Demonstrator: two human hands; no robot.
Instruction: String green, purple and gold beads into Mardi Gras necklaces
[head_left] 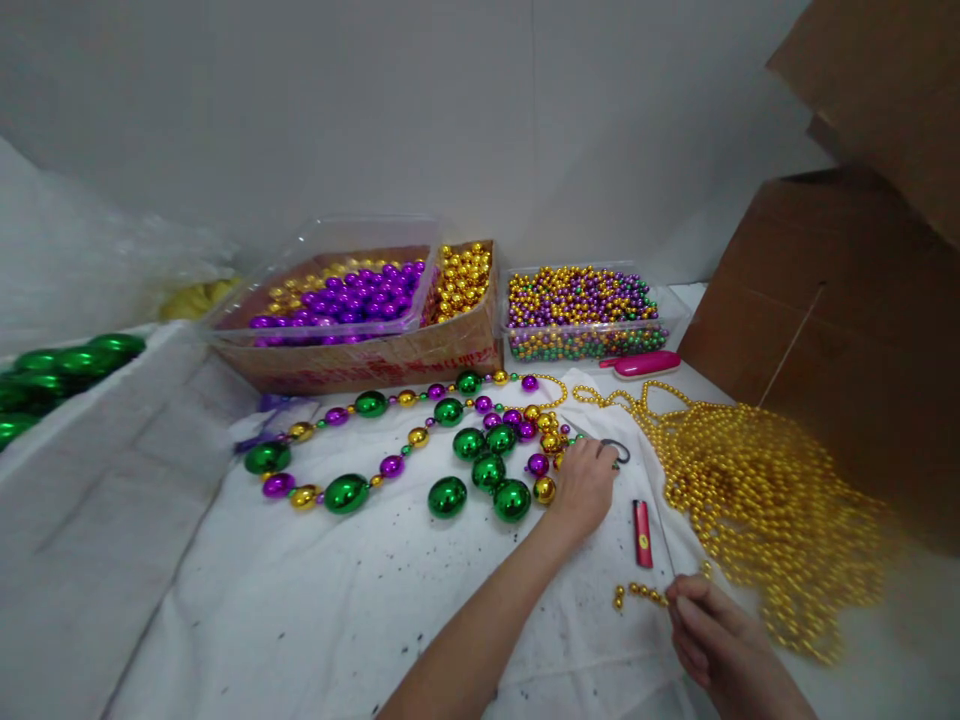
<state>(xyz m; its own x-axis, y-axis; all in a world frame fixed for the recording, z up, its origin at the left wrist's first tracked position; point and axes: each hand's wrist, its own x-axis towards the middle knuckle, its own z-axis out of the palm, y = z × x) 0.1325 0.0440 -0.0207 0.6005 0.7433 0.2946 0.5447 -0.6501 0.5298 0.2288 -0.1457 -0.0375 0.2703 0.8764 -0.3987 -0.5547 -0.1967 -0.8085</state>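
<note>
My left hand point(583, 488) reaches over the right side of a loose bead pile, its fingers bent down and closed. What they hold, if anything, is hidden. Beside those fingers lie scissors, with a dark handle loop point(618, 452) showing. Large green beads point(489, 472), purple beads point(527, 430) and gold beads point(545, 489) make up the pile. My right hand point(709, 630) is closed, thumb and finger pinching a thin cord point(663, 530) that runs upward. A short row of small gold beads point(645, 591) ends at its fingertips. Between the hands lies a red lighter point(642, 535).
A finished-looking bead strand point(346, 493) loops across the white cloth point(315, 610). Behind stand a cardboard box point(360, 366) of purple and gold beads and a clear bin point(592, 335) of small mixed beads. Gold bead chains point(757, 500) heap at right, near a pink case point(646, 365) and cardboard point(817, 300).
</note>
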